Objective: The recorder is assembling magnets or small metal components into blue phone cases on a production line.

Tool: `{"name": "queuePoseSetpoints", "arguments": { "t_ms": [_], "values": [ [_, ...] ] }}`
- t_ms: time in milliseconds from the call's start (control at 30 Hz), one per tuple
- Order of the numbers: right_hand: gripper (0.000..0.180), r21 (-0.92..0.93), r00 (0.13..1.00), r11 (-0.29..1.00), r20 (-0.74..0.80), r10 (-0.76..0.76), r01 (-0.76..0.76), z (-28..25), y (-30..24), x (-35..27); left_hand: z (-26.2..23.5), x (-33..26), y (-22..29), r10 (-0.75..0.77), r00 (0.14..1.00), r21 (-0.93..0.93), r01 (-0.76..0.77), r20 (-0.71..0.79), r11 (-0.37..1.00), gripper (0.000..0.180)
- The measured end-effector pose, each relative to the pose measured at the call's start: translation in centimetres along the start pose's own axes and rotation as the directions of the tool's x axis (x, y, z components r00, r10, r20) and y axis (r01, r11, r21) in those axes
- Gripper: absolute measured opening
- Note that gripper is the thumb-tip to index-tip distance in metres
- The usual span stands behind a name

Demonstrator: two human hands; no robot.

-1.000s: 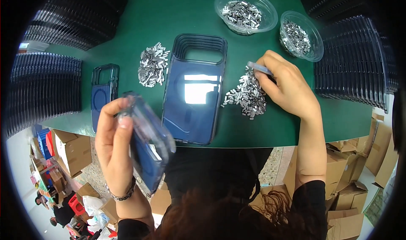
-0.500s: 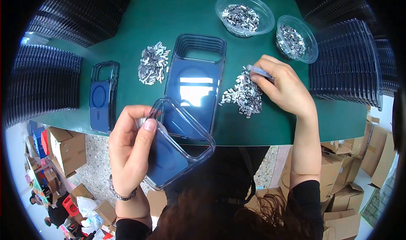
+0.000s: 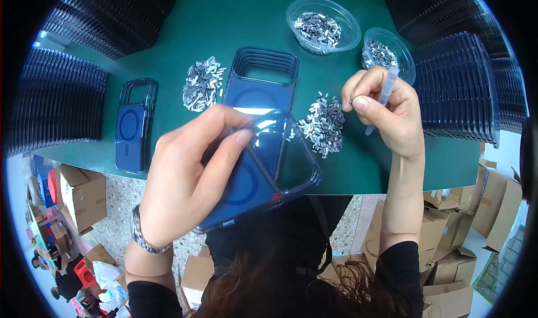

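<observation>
My left hand (image 3: 190, 164) is closed on the edge of a clear, dark-blue phone case (image 3: 244, 197), tilted above the table's front edge. Under its far end stands a stack of like phone cases (image 3: 260, 96), partly covered. My right hand (image 3: 389, 110) keeps a translucent pen-like stick (image 3: 388, 85) between its fingers, while thumb and forefinger pinch together. A tiny dark speck shows at those fingertips, too small to name surely. Just left of them lies a pile of small silvery metal pieces (image 3: 324, 127). Another such pile (image 3: 203, 85) lies left of the stack.
Two clear plastic bowls, a larger one (image 3: 352, 31) and a smaller one (image 3: 408, 66), hold metal pieces at the far right. Tall stacks of cases (image 3: 61, 102) flank the green table (image 3: 235, 15). Another phone case (image 3: 130, 150) lies at left. Cardboard boxes (image 3: 84, 200) stand below.
My right hand has lifted off the metal pile and turned up, the stick now pointing upward. My left hand has moved right and farther in with the phone case.
</observation>
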State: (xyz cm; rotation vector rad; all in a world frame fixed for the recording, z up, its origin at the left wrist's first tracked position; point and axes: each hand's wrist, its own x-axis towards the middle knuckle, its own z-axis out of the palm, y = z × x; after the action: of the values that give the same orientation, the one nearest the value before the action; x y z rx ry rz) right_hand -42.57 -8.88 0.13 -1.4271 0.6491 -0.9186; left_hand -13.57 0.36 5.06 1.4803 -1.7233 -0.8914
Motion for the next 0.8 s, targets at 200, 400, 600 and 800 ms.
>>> {"name": "queuePoseSetpoints", "arguments": {
  "t_ms": [200,400,600,800],
  "values": [
    [0.007,-0.093,0.996,0.995,-0.086,0.017,-0.025,1.9,-1.6,0.1,-0.3,1.6,-0.3,0.058,0.988,0.089,-0.071,0.143,0.993,0.016],
    [0.009,-0.322,0.999,0.946,-0.047,0.021,-0.035,4.4,-2.6,0.5,-0.1,2.3,-1.9,0.088,0.976,0.058,-0.102,0.2,0.993,0.016],
    [0.017,-0.648,0.946,0.689,0.197,-0.258,0.324,7.6,-1.5,2.3,-1.1,3.3,-1.1,-0.078,0.945,0.028,0.073,0.316,0.997,0.016],
    [0.021,-0.761,0.917,0.512,0.319,-0.24,0.399,7.9,-1.7,3.5,-1.3,3.5,-2.3,-0.052,0.934,0.016,0.05,0.355,0.999,0.017]
  ]
}}
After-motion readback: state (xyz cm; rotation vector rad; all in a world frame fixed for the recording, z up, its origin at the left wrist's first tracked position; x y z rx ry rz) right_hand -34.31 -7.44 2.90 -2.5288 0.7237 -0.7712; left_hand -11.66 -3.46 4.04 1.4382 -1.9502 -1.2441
